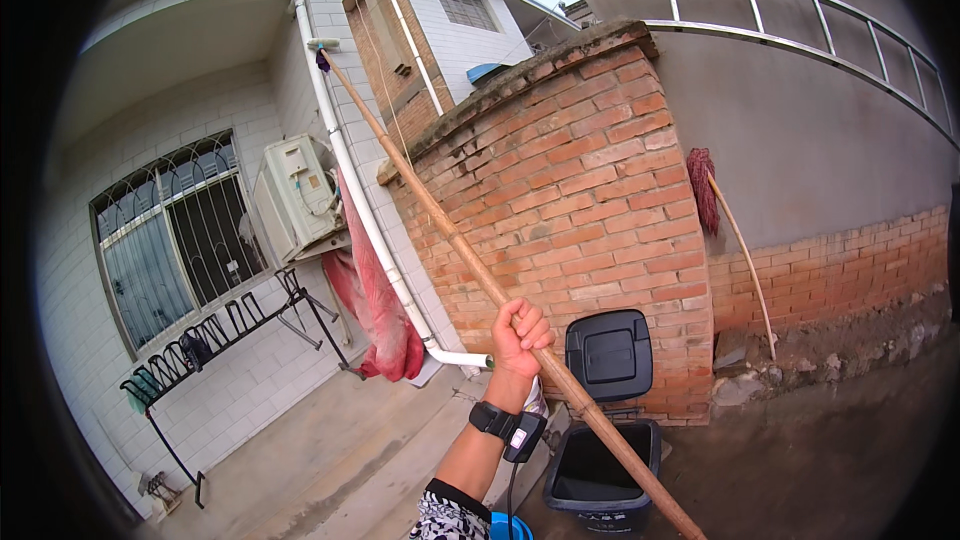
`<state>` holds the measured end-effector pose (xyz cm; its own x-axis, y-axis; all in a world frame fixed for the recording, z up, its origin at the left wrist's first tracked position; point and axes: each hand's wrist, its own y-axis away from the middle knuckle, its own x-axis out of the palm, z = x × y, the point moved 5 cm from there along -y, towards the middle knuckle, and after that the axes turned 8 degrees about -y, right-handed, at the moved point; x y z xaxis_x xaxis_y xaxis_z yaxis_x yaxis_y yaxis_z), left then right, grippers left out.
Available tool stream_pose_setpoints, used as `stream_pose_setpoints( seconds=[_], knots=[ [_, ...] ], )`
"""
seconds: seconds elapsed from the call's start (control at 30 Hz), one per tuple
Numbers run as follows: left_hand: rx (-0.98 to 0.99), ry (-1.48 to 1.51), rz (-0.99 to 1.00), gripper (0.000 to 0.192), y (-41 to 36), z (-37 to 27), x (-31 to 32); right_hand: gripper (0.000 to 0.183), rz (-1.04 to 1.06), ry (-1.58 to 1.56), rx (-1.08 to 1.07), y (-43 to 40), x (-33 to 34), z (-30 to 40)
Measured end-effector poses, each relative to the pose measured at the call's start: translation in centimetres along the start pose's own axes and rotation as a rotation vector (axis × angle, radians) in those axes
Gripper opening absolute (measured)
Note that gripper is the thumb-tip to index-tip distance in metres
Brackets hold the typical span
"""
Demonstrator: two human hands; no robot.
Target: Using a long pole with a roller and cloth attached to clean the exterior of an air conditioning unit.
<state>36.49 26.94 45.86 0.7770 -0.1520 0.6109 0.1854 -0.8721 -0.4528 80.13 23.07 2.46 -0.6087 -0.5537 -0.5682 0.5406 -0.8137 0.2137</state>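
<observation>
My left hand (521,337) is wrapped around a long bamboo pole (450,232), which slants from the lower right up to the upper left. A pale crosswise head (324,43) sits at its far end, with dark purple cloth (322,60) tied just below. That head appears against or close to the top of a white downpipe (337,142); contact cannot be made out. A black strap with a small device (517,431) is on my wrist. My right hand is out of view. Beneath the pole stands a dark bin (600,499), its hinged lid (609,355) raised.
A brick wall (570,187) rises ahead. An air-conditioner unit (296,191), red cloth (375,300) and a black metal rack (217,345) are at left. An aluminium ladder (757,30) hangs at upper right above a mop (703,191). Concrete steps (360,465) lie below.
</observation>
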Motion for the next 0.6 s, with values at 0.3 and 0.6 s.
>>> stream_pose_setpoints(
  seconds=[0.3, 0.6],
  knots=[
    [0.012, -0.131, 0.030, 0.027, -6.2, -4.7, -1.6, 0.016, -0.114, -0.064, -0.210, -5.3, -3.0, 8.7],
    [0.354, -0.530, -0.343, 0.016, -13.1, -16.8, -5.0, 0.016, -0.259, -0.093, -0.383, -11.7, -1.4, 25.9]
  ],
)
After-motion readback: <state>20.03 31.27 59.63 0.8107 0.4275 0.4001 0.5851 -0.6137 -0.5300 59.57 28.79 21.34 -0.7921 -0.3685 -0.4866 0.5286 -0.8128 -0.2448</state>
